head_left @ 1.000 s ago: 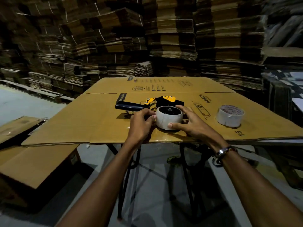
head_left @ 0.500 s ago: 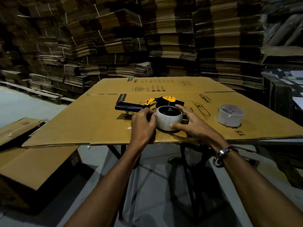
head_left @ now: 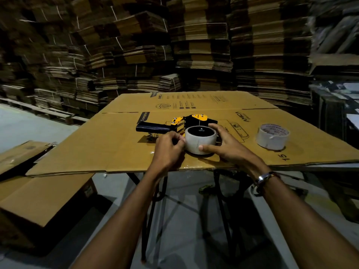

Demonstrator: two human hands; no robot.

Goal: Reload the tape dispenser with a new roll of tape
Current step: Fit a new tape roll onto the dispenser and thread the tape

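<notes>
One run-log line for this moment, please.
left hand: fingertips on tape roll | right hand: grips roll | roll on dispenser | spare roll: untouched, right

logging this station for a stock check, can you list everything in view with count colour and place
black and yellow handheld tape dispenser: one, lying on its side mid-sheet, handle pointing left
white tape roll on the dispenser: one, white with dark centre, near side of the dispenser
loose white tape roll: one, on the sheet to the right, apart from the dispenser
flattened brown cardboard sheet: one, printed, covering the table
black folding table legs: under the sheet
brown cardboard box: low left
bundled flat cardboard stacks: many, brown, behind
left hand: pinching at the roll's left side
right hand: cupping the roll's right side; silver wristband
</notes>
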